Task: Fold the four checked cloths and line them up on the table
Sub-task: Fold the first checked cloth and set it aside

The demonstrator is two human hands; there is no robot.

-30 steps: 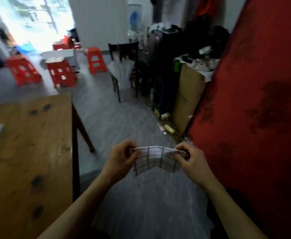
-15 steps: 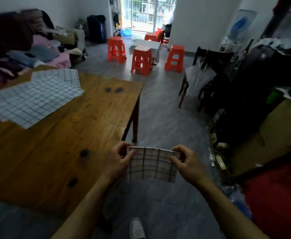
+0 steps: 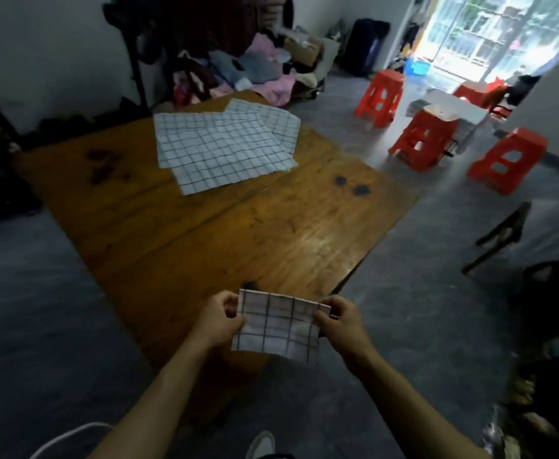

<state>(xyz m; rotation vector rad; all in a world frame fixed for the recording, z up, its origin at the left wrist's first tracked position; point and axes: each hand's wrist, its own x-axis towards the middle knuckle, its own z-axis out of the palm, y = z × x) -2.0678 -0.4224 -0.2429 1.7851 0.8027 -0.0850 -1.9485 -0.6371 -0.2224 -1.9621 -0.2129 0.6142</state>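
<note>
From the head camera, a folded checked cloth (image 3: 276,326) hangs in the air over the near corner of the tabletop (image 3: 238,226), stretched between both hands. It is held up off the wood rather than laid flat — probably so the layers can be squared and the top edge pulled taut before it is set down as the first of the line. The unfolded checked cloths (image 3: 225,144) lie overlapped in a loose pile at the far end of the tabletop, well apart from the hands, which leaves the near stretch of wood free for the folded ones; how many are in that pile I cannot tell for certain.

The left hand (image 3: 218,323) has its fingers curled in and pinched on the cloth's upper left corner. The right hand (image 3: 341,323) pinches the upper right corner the same way — fingers closed on the fabric, not spread. The cloth's lower edge hangs free below them.
</note>
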